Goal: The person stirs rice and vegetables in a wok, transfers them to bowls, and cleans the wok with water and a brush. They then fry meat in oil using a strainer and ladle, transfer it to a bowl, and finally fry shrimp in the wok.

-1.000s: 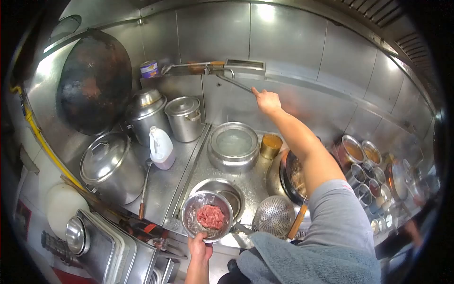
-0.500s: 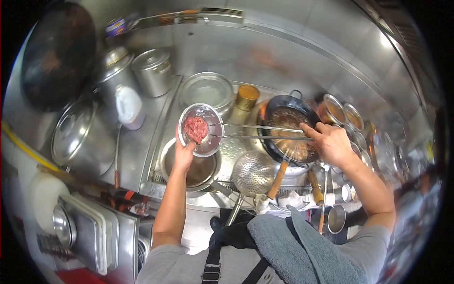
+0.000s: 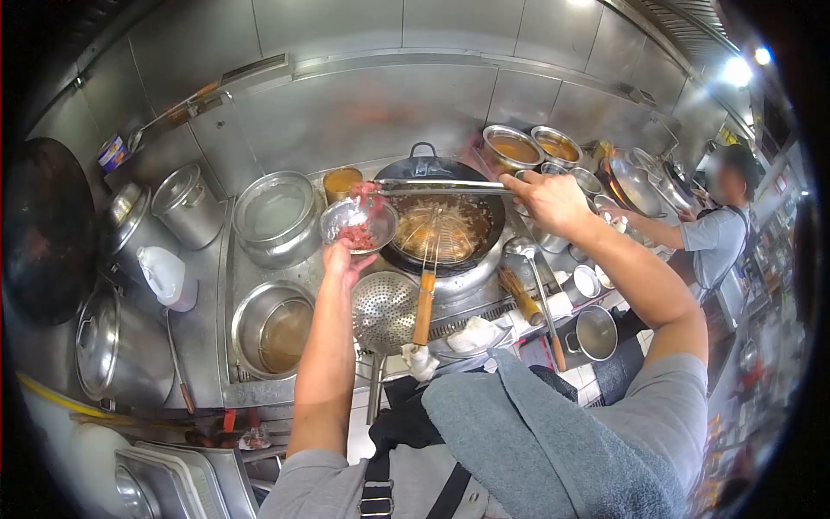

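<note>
My left hand [image 3: 343, 263] grips a small metal bowl [image 3: 380, 227] from its near side, tilted beside the left rim of a black wok [image 3: 484, 245]. Raw red meat [image 3: 354, 235] lies in the bowl. My right hand [image 3: 551, 202] is closed around the rear end of long metal tongs [image 3: 450, 185], which reach left across the wok. At their tips, a clump of meat [image 3: 367, 192] is raised just above the bowl. Inside the wok, a wire skimmer with a wooden handle [image 3: 424, 307] rests in bubbling liquid, over something golden-brown.
A perforated ladle [image 3: 384, 310] lies in front of the wok. Left stand a water-filled pot [image 3: 275, 208], a sunken pot [image 3: 245, 333] and a white jug [image 3: 169, 277]. Bowls of brown liquid [image 3: 513, 149] sit behind right. A co-worker [image 3: 722, 238] stands at the far right.
The bowl has come over to the wok's left edge. The tongs have risen out of the bowl with meat at their tips. The camera view has turned right, bringing a co-worker into sight.
</note>
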{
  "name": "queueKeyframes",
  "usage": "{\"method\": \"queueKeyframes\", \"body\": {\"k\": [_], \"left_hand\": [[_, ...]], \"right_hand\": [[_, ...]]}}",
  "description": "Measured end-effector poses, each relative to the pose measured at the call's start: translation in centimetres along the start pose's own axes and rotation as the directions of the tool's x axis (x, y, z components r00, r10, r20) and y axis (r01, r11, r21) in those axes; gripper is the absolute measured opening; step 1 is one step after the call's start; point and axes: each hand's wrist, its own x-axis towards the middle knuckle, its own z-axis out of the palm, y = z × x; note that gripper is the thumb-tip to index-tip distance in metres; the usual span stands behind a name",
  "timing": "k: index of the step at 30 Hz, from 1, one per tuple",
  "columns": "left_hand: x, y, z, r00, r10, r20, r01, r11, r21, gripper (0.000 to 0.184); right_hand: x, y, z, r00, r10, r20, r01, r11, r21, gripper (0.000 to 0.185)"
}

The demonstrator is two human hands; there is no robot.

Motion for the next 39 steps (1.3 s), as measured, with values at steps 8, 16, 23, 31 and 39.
{"method": "queueKeyframes", "body": {"k": [8, 16, 23, 31, 39], "left_hand": [[-0.1, -5.5, 9.4, 0.999, 0.031, 0.028, -0.031, 0.999, -0.031, 0.04], [2.0, -11.3, 12.8, 0.996, 0.064, -0.059, -0.064, 0.998, 0.004, 0.064], [1.4, -10.0, 13.9, 0.949, 0.119, -0.291, -0.11, 0.993, 0.049, 0.041], [1.5, -3.7, 10.4, 0.972, 0.199, -0.124, -0.178, 0.971, 0.161, 0.063], [5.0, 0.5, 7.2, 0.977, 0.194, 0.089, -0.213, 0.88, 0.424, 0.056]], "right_hand": [[-7.0, 7.2, 6.1, 0.997, -0.007, -0.075, 0.015, 0.995, 0.098, 0.047], [-7.7, 12.1, 11.7, 0.984, 0.16, 0.078, -0.174, 0.957, 0.234, 0.041], [-1.0, 10.0, 23.7, 0.916, 0.261, 0.304, -0.358, 0.873, 0.332, 0.032], [-1.7, 15.9, 16.8, 0.941, 0.287, 0.177, -0.324, 0.915, 0.239, 0.05], [0.9, 8.1, 5.8, 0.99, -0.04, 0.139, 0.018, 0.988, 0.154, 0.054]]}}
